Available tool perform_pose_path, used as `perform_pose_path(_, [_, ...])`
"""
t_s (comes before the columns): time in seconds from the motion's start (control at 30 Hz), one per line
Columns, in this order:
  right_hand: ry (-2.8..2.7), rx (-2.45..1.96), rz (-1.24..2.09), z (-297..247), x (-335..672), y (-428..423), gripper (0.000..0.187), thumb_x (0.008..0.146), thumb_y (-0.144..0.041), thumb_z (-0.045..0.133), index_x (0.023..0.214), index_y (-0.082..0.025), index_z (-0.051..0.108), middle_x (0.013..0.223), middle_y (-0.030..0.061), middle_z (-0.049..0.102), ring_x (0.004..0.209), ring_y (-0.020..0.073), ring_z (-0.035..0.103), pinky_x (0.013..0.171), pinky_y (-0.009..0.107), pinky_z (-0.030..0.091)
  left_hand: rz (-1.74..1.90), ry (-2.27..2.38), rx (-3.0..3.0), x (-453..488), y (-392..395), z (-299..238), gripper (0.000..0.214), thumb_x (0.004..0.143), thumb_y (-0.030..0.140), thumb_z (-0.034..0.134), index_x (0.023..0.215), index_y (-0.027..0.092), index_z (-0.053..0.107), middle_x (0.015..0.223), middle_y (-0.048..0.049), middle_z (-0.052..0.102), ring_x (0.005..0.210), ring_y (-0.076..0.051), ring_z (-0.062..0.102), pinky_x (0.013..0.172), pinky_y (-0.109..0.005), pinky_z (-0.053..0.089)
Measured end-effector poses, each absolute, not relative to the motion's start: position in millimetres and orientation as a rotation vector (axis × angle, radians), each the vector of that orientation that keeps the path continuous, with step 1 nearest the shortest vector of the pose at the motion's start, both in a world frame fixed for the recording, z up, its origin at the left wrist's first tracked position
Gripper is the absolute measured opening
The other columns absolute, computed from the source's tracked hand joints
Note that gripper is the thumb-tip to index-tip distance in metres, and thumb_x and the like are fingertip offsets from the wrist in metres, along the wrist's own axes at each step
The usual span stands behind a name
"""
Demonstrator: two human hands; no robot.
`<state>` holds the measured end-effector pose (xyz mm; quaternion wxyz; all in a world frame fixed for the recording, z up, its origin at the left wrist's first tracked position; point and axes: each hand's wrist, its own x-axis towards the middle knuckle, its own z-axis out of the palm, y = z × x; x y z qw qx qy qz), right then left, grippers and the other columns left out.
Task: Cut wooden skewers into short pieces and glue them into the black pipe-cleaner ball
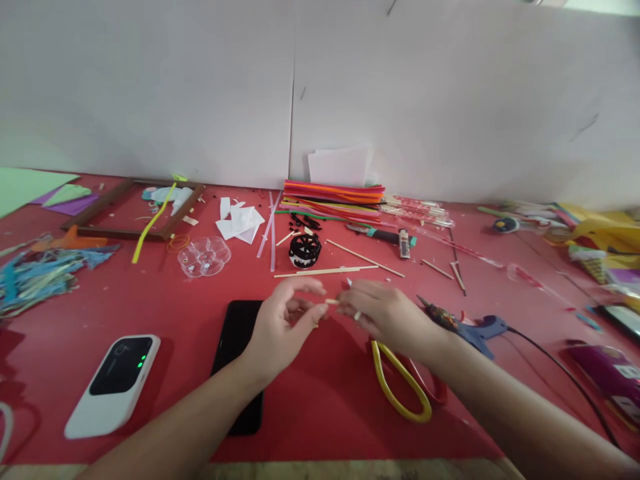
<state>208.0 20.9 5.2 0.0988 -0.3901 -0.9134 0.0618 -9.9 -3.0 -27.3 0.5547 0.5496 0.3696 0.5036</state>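
Between my two hands is a short, thin wooden stick. My right hand has its fingers bent together around the stick's right end. Its fingertips are slightly blurred, and a small pale band shows at one finger. My left hand curls in from the other side, its thumb at the stick's left end and its index finger arched above. Just beyond them lie long wooden sticks and a round black openwork piece. Scissors with yellow and red handles rest below my right hand, their blades mostly hidden.
A black phone lies under my left wrist, near a white device with green lights. At right sits a blue glue gun with its cord. Colourful pipe cleaners, pliers and a brown frame lie farther back.
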Motion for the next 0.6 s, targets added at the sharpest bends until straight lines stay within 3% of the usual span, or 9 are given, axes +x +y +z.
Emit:
perform_pose_path(0.13, [-2.702, -1.472, 0.098, 12, 232, 68, 0.023, 0.097, -0.019, 0.042, 0.093, -0.016, 0.065, 0.089, 0.01, 0.068, 0.08, 0.0204, 0.061, 0.07, 0.03, 0.041, 1.224, 0.906, 1.213, -9, -4, -27, 0.031, 0.095, 0.027, 0.057, 0.123, 0.027, 0.046, 0.113, -0.0028, 0.059, 0.074, -0.009, 0.068, 0.067, -0.024, 0.059])
perform_pose_path(0.43, [-3.121, -1.352, 0.296, 28, 205, 119, 0.014, 0.093, -0.021, 0.056, 0.091, -0.018, 0.069, 0.092, 0.0066, 0.073, 0.083, 0.0176, 0.063, 0.069, 0.026, 0.038, 1.145, 0.946, 1.233, -8, -1, -30, 0.017, 0.096, 0.027, 0.054, 0.112, 0.022, 0.05, 0.101, -0.002, 0.06, 0.069, -0.007, 0.064, 0.065, -0.023, 0.056])
perform_pose_path(0.6, [-3.262, -1.387, 0.258, 25, 181, 124, 0.013, 0.089, -0.016, 0.058, 0.09, -0.013, 0.071, 0.088, 0.013, 0.073, 0.079, 0.0218, 0.065, 0.062, 0.029, 0.035, 1.191, 0.962, 1.193, -9, 1, -28, 0.019, 0.095, 0.027, 0.054, 0.112, 0.021, 0.048, 0.098, -0.0017, 0.061, 0.065, -0.008, 0.063, 0.062, -0.025, 0.054])
